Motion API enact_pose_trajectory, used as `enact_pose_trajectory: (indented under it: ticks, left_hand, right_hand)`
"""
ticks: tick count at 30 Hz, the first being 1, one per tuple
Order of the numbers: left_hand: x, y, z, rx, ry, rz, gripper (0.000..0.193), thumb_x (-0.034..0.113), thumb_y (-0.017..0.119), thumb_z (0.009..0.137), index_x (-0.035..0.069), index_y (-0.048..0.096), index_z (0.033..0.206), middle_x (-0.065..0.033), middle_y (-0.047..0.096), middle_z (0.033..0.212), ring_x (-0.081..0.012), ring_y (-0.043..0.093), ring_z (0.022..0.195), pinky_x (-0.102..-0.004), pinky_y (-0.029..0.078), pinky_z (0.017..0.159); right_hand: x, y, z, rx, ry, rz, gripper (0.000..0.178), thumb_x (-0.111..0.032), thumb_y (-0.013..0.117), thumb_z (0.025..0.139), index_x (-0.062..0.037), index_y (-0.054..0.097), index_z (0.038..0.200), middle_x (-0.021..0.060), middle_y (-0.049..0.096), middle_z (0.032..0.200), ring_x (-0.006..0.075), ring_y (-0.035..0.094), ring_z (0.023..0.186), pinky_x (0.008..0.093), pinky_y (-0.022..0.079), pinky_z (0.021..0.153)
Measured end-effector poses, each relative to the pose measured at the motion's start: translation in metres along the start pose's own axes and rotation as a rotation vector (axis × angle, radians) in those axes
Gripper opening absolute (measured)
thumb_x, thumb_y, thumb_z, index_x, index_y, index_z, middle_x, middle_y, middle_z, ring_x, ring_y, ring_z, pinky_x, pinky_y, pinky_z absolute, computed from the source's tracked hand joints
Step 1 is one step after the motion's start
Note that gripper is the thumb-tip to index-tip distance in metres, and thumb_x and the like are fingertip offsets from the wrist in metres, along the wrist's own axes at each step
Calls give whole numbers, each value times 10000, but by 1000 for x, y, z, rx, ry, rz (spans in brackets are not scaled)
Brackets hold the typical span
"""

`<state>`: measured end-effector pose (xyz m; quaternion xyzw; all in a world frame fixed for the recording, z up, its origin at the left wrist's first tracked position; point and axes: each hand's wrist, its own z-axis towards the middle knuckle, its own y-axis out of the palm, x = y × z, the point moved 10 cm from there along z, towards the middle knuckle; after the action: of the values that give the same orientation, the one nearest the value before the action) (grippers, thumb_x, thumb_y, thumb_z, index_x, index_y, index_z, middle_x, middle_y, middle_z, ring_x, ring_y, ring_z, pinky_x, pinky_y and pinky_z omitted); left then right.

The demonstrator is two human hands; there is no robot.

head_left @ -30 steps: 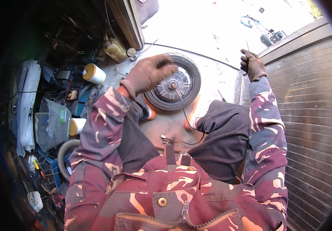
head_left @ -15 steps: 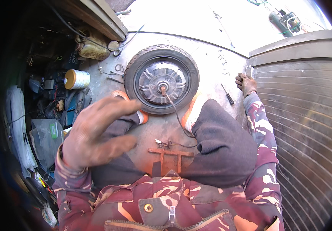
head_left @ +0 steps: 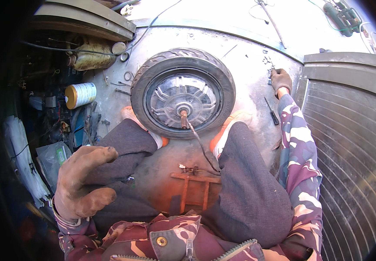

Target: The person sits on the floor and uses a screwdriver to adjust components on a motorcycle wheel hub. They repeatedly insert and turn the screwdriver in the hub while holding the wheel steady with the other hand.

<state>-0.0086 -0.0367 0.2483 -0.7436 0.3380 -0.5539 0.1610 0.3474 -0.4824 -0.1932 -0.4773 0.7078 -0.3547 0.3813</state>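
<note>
A hub motor wheel with a black tyre lies tilted between my shoes, its axle stub pointing toward me. A cable runs from the axle to a connector near my lap. My left hand, in a brown glove, hovers over my left thigh, thumb and fingers apart, holding nothing. My gloved right hand reaches out to the floor at the far right, fingers bent together beside small dark metal parts. What is in its fingers is hidden. Just nearer to me lies a black-handled screwdriver.
A rusty orange metal frame sits before my lap. At left are a white tub with an orange lid, a dirty jug and plastic bags. A ribbed metal shutter panel borders my right arm.
My left hand has drawn back left and down, away from the wheel. My right hand has moved off the shutter's edge to the small parts. The view has shifted slightly.
</note>
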Motion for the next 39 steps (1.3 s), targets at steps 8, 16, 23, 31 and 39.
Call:
enact_pose_trajectory:
  ticks: [8,16,23,31,39]
  left_hand:
    - [-14,-18,14,19,-36,-56,696,400,894,851,-39,682,1347,-222,749,1207,-378,744,1072,-442,584,931]
    - [-15,-23,21,0,-58,11,720,357,911,788,-34,682,1347,-217,755,1208,-396,739,1070,-451,577,923]
    - [-26,-17,24,16,-142,-4,714,313,921,774,-25,677,1354,-212,746,1197,-395,740,1076,-440,576,932]
    - [-24,-12,26,45,-135,13,705,357,919,821,-31,674,1357,-211,745,1174,-384,746,1069,-430,579,936]
    - [-13,-9,18,-11,-70,34,687,367,909,837,-24,683,1355,-203,751,1253,-399,734,1103,-463,578,949]
  right_hand:
    - [-35,-8,-13,-57,120,-279,613,-605,681,987,-163,709,1411,128,727,1426,329,694,1323,472,547,1084]
    - [-33,-1,-1,-40,-16,-248,610,-543,731,953,-96,721,1368,179,757,1346,356,716,1276,452,547,1086]
    - [-17,12,4,-4,37,-68,692,-570,752,944,-89,685,1436,197,733,1389,376,689,1315,449,532,1111]
    - [-18,21,6,38,67,-63,657,-571,722,968,-106,689,1431,180,720,1417,363,681,1328,463,527,1117]
    - [-37,8,-18,19,-9,-229,561,-527,685,998,-127,706,1391,152,720,1409,352,692,1305,475,537,1102]
